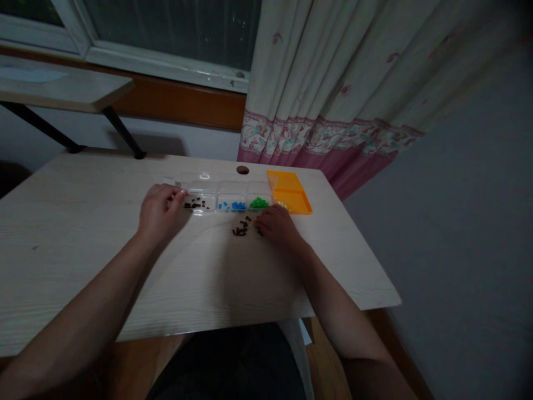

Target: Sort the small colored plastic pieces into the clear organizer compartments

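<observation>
A clear plastic compartment box (pixel 232 188) lies on the desk. Its left front compartment holds small dark brown pieces (pixel 195 204), the middle one blue pieces (pixel 238 206), and the right one green pieces (pixel 259 203). My left hand (pixel 157 208) is at the box's left end, thumb and fingers closed on its edge. Loose brown pieces (pixel 240 230) lie on the desk just in front of the box. My right hand (pixel 278 225) is low over their right side, fingers bent and slightly apart, fingertips among them. Whitish pieces (pixel 282 204) show just behind it.
An orange tray (pixel 289 191) lies behind my right hand, at the box's right end. Beyond are a cable hole (pixel 242 170) and a curtain (pixel 316 111). A raised shelf (pixel 70 91) on black legs stands at the back left. The desk's right edge is near my right forearm.
</observation>
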Demonstrator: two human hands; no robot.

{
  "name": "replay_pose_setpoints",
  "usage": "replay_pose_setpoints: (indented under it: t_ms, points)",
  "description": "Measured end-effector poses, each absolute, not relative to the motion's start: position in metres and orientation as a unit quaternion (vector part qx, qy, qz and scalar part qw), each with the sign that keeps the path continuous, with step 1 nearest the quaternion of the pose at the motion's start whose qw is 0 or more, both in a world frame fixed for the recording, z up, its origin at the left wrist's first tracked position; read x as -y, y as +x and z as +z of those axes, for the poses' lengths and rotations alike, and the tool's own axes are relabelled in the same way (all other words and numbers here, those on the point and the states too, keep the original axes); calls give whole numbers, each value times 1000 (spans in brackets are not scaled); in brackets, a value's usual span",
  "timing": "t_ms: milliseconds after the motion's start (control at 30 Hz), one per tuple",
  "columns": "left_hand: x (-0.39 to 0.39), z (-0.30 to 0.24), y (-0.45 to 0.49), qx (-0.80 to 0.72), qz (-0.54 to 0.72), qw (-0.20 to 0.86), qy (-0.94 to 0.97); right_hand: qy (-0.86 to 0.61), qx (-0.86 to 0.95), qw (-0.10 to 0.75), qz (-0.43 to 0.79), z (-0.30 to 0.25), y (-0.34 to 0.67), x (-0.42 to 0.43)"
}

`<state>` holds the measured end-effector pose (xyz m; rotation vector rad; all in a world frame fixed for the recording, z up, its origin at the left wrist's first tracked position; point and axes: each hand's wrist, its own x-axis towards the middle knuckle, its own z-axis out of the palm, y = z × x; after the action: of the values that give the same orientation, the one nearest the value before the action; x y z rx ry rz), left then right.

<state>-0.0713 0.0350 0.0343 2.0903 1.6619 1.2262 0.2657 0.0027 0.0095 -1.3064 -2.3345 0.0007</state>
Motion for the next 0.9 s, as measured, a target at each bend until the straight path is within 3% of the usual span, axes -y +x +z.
replay_pose_setpoints:
  t_ms: [133,500,767,900]
  points:
    - [-41,45,-99,-571,360,-12,738,-460,866,192,20,9,266,-1]
    - [-54,28,-120,-636,295,-19,712,-477,861,179,2,10,249,4]
    - [-51,38,-115,-630,345,-52,694,-483,827,287,-25,7,253,-1]
    - [-32,40,-70,-541,387,25,746,-477,799,360,-67,10,249,1]
